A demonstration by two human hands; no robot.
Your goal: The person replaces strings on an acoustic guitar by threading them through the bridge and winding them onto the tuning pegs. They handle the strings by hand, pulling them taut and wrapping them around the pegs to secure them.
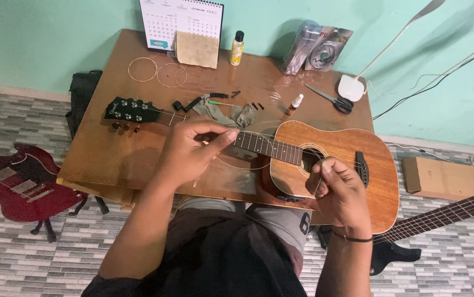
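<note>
On the brown wooden table (pixel 99 154) an acoustic guitar (pixel 347 159) lies flat, body toward the right, headstock (pixel 128 111) toward the left, the lower edge of the body hanging past the table's near edge over the person's lap. Left hand (pixel 193 148) is above the neck, thumb and forefinger pinched shut on a thin guitar string (pixel 242 165), which curves down in a loop below the fretboard. Right hand (pixel 338 190) hovers at the soundhole (pixel 309 157), fingers curled closed, pinching what looks like the other end of that string; the wire itself is too fine there to be sure. A dark band sits on the right wrist.

Rest of table: grey cloth (pixel 223 114) just behind the neck, small black bridge pins (pixel 236 94) and a black winder-type tool (pixel 190 104) near it. Coiled strings (pixel 157 71) at back left. Desk calendar (pixel 182 22) stands at the back edge with a tan cloth (pixel 197 49) leaning on it, a small yellow-liquid bottle (pixel 237 48) beside that. Small dropper bottle (pixel 295 103) near the guitar's upper bout, scissors (pixel 333 100) to its right, white lamp base (pixel 352 87) at the back right corner, clear packets (pixel 316 49) against the green wall.

On the floor: red electric guitar (pixel 11 184) on a stand at left, dark bass guitar (pixel 440 217) at right, cardboard box (pixel 448 177) by the wall.
</note>
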